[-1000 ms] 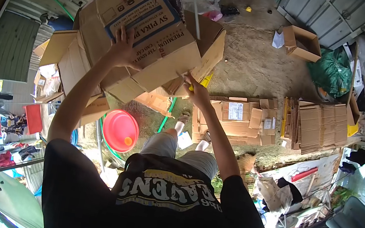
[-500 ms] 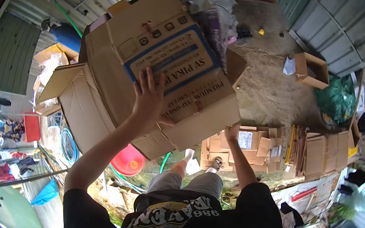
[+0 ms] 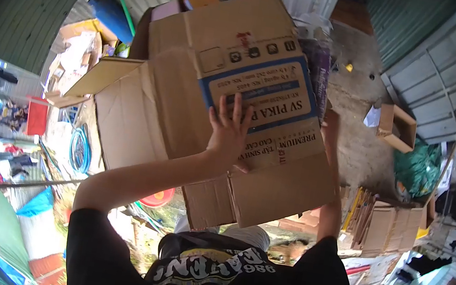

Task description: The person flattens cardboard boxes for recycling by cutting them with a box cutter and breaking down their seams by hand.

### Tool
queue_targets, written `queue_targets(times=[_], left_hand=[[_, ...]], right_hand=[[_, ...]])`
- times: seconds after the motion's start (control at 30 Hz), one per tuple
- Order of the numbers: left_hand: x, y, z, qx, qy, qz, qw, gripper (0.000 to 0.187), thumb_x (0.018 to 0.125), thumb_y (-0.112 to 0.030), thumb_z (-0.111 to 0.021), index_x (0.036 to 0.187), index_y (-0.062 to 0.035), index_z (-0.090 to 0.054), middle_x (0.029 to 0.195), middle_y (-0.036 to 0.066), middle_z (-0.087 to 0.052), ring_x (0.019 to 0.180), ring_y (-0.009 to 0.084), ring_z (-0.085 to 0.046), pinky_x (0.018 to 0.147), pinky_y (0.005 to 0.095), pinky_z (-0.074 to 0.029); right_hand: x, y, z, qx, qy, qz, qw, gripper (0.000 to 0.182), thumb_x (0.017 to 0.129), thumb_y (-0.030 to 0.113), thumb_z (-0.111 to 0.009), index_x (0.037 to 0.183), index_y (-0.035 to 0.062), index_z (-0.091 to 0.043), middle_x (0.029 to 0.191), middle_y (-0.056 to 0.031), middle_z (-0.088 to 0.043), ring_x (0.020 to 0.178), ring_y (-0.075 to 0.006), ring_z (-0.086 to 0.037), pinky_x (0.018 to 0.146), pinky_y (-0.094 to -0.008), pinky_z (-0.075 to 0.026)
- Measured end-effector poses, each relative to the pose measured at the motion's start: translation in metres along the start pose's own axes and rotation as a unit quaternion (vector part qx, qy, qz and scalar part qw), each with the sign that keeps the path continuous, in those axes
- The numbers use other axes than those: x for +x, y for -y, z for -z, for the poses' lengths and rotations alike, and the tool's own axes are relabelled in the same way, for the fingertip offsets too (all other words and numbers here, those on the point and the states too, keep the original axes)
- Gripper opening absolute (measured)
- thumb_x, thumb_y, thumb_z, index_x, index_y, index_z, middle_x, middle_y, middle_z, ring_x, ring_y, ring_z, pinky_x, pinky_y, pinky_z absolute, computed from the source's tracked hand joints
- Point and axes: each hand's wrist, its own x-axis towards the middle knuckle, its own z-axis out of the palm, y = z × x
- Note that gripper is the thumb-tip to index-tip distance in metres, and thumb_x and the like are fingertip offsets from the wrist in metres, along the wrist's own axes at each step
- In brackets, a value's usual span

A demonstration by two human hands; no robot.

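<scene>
A large brown cardboard box (image 3: 293, 180) with a blue-framed printed label is tilted in front of my body, its flaps unfolded. My left hand (image 3: 230, 131) lies flat on the printed side, fingers spread. At the box's right edge is my right hand (image 3: 330, 129); its fingers are hidden, so its grip does not show. A purple printed plastic package (image 3: 317, 76) shows just beyond that edge. One long flap (image 3: 127, 120) spreads out to the left under my left forearm.
Flattened cardboard (image 3: 390, 228) is stacked at the right. Farther back stand a small open carton (image 3: 396, 127) and a green plastic bag (image 3: 418, 166). A coiled blue hose (image 3: 81, 149) and a red container (image 3: 36, 116) are at the left. Corrugated metal walls (image 3: 413, 28) enclose the area.
The box has shifted right and nearer my body in view, now covering much of my legs. My right hand has moved from its lower corner up along its right edge. My left hand stays on the printed side.
</scene>
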Motion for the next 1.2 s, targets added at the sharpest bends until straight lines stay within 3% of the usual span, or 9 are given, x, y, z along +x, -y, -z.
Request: queue_targets(times=[0.17, 0.33, 0.4, 0.5, 0.6, 0.63, 0.73, 0.97, 1.2], left_hand=[[-0.004, 0.000, -0.002, -0.045, -0.015, -0.009, 0.999, 0.133, 0.042, -0.076, -0.061, 0.138, 0.0003, -0.009, 0.139, 0.033, 0.000, 0.124, 0.0549, -0.009, 0.094, 0.0613, -0.025], [-0.013, 0.019, -0.006, -0.068, -0.097, -0.117, 0.986, 0.093, 0.072, -0.057, -0.059, 0.136, -0.0038, -0.019, 0.138, 0.029, -0.017, 0.124, 0.0472, -0.024, 0.092, 0.0561, -0.033], [-0.037, 0.064, -0.009, -0.247, -0.131, -0.167, 0.946, 0.071, 0.076, -0.045, -0.058, 0.128, -0.0042, -0.032, 0.129, 0.023, -0.031, 0.115, 0.0415, -0.037, 0.087, 0.0497, -0.039], [-0.082, 0.159, -0.063, -0.323, -0.406, -0.180, 0.836, 0.023, 0.080, -0.012, -0.054, 0.100, -0.0022, -0.055, 0.099, 0.012, -0.058, 0.088, 0.0296, -0.058, 0.072, 0.0346, -0.050], [-0.150, 0.247, -0.133, -0.614, -0.452, 0.170, 0.624, 0.006, 0.074, -0.004, -0.062, 0.077, 0.0002, -0.061, 0.069, 0.007, -0.061, 0.061, 0.0128, -0.057, 0.054, 0.0258, -0.046], [-0.159, 0.277, -0.174, -0.548, -0.432, 0.361, 0.619, 0.017, 0.074, -0.013, -0.068, 0.067, -0.0005, -0.058, 0.059, 0.007, -0.059, 0.052, 0.0105, -0.054, 0.047, 0.0269, -0.040], [-0.132, 0.326, -0.410, -0.587, -0.315, 0.392, 0.635, 0.037, 0.083, -0.037, -0.056, 0.072, -0.0023, -0.062, 0.063, 0.008, -0.061, 0.046, 0.0077, -0.047, 0.044, 0.0259, -0.037], [-0.172, 0.185, -0.436, -0.902, -0.059, 0.259, 0.340, 0.031, 0.085, -0.034, -0.054, 0.081, -0.0035, -0.060, 0.071, 0.007, -0.061, 0.052, 0.0084, -0.050, 0.048, 0.0255, -0.039], [-0.199, 0.142, -0.427, -0.911, 0.028, 0.274, 0.307, 0.027, 0.086, -0.031, -0.052, 0.091, -0.0046, -0.058, 0.079, 0.007, -0.062, 0.058, 0.0091, -0.053, 0.052, 0.0251, -0.042]], right_hand=[[-0.021, 0.206, -0.040, -0.214, 0.180, 0.133, 0.951, 0.040, 0.082, 0.024, -0.061, 0.109, -0.0022, -0.048, 0.089, -0.0100, -0.059, 0.083, -0.0178, -0.058, 0.073, -0.0288, -0.045], [-0.006, 0.191, -0.069, -0.462, 0.223, 0.363, 0.778, 0.057, 0.075, 0.023, -0.069, 0.116, -0.0053, -0.041, 0.091, -0.0125, -0.060, 0.088, -0.0212, -0.058, 0.075, -0.0302, -0.047], [0.009, 0.199, -0.066, -0.333, 0.376, 0.061, 0.863, 0.050, 0.075, 0.017, -0.070, 0.112, -0.0032, -0.044, 0.092, -0.0104, -0.060, 0.087, -0.0190, -0.058, 0.072, -0.0279, -0.047], [0.026, 0.188, -0.056, -0.377, 0.419, 0.005, 0.826, 0.041, 0.073, 0.017, -0.071, 0.102, -0.0014, -0.048, 0.090, -0.0102, -0.059, 0.083, -0.0194, -0.059, 0.071, -0.0289, -0.047], [0.033, 0.172, -0.048, -0.301, 0.426, -0.037, 0.852, 0.035, 0.075, 0.017, -0.070, 0.098, 0.0002, -0.049, 0.091, -0.0096, -0.059, 0.084, -0.0150, -0.058, 0.070, -0.0270, -0.046], [0.034, 0.166, -0.046, -0.297, 0.425, -0.044, 0.854, 0.035, 0.075, 0.017, -0.070, 0.098, 0.0002, -0.049, 0.091, -0.0096, -0.059, 0.084, -0.0150, -0.058, 0.070, -0.0270, -0.046], [0.030, 0.165, -0.047, -0.234, 0.389, -0.035, 0.891, 0.037, 0.080, 0.020, -0.065, 0.106, -0.0010, -0.048, 0.097, -0.0101, -0.058, 0.090, -0.0150, -0.056, 0.074, -0.0264, -0.045], [-0.022, 0.194, -0.067, -0.356, 0.201, -0.037, 0.912, 0.076, 0.085, 0.052, -0.047, 0.134, -0.0011, -0.023, 0.137, -0.0188, -0.027, 0.129, -0.0280, -0.023, 0.103, -0.0344, -0.023], [-0.074, 0.229, -0.087, -0.309, -0.010, 0.189, 0.932, 0.053, 0.086, 0.050, -0.045, 0.093, -0.0025, -0.055, 0.075, -0.0164, -0.059, 0.074, -0.0271, -0.059, 0.066, -0.0358, -0.044]])
